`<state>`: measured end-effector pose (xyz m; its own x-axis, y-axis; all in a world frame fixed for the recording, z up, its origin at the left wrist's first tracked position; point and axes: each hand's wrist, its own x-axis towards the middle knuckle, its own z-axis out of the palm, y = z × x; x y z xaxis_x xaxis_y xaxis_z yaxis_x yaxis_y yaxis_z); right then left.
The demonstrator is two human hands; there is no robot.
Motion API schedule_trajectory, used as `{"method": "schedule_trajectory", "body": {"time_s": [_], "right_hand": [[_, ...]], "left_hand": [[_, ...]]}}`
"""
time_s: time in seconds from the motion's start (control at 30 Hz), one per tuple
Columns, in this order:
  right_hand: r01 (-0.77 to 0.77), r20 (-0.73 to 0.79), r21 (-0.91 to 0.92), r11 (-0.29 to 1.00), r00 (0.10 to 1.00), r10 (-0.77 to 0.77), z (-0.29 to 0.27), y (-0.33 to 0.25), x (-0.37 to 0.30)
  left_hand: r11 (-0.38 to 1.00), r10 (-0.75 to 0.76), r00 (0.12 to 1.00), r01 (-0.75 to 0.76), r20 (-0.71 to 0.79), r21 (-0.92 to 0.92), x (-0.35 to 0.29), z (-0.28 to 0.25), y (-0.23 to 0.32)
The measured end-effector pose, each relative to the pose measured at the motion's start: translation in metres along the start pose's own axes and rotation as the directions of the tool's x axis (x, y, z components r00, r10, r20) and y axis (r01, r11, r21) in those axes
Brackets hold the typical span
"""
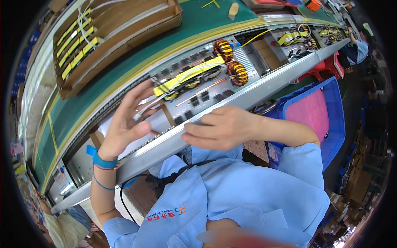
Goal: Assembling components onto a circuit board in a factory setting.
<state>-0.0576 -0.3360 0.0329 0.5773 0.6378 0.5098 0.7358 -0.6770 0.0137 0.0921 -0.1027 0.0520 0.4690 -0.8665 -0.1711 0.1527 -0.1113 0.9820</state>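
On the conveyor line before me lies a circuit board (211, 89) with dark components along its near side. A long yellow-taped transformer (192, 76) with white wires runs along it. Two copper-wound ring coils, a far one (223, 50) and a near one (237, 73), stand at its right end. By the board's left end my left hand (131, 118) is open, fingers and thumb spread, close to the white wire ends (145, 108). My right hand (223, 127) is closed over the near metal rail (256, 93), fingers curled; whatever they hold is hidden.
A cardboard box (120, 43) with several yellow-taped parts stands on the green bench (198, 14) beyond the line. More boards (293, 39) sit farther right. A blue bin (336, 120) with a pink sheet is at my right. Other people work at both ends.
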Motion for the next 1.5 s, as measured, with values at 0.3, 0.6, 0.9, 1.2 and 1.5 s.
{"method": "schedule_trajectory", "body": {"time_s": [0.3, 0.6, 0.9, 1.2, 1.5], "right_hand": [[-0.255, 0.080, -0.271, 0.928, 0.955, 0.286, -0.011, -0.001, -0.011], [-0.426, 0.155, -0.429, 0.796, 0.834, 0.530, -0.032, 0.004, -0.052], [-0.294, 0.179, -0.465, 0.835, 0.893, 0.413, -0.041, 0.020, -0.069], [-0.376, 0.199, -0.477, 0.794, 0.834, 0.515, -0.056, 0.037, -0.087], [-0.531, 0.262, -0.546, 0.649, 0.627, 0.734, -0.084, 0.073, -0.177]], "left_hand": [[0.995, 0.087, 0.964, -0.096, 0.251, 0.027, 0.073, 0.056, -0.001], [0.990, 0.129, 0.949, -0.140, 0.288, 0.019, 0.101, 0.074, -0.005], [0.993, 0.114, 0.969, -0.105, 0.221, -0.052, 0.099, 0.079, -0.009], [0.915, 0.243, 0.944, -0.299, 0.223, 0.269, 0.039, 0.037, -0.013], [0.543, 0.542, 0.822, -0.184, -0.175, 0.819, -0.090, -0.058, -0.005]]}}
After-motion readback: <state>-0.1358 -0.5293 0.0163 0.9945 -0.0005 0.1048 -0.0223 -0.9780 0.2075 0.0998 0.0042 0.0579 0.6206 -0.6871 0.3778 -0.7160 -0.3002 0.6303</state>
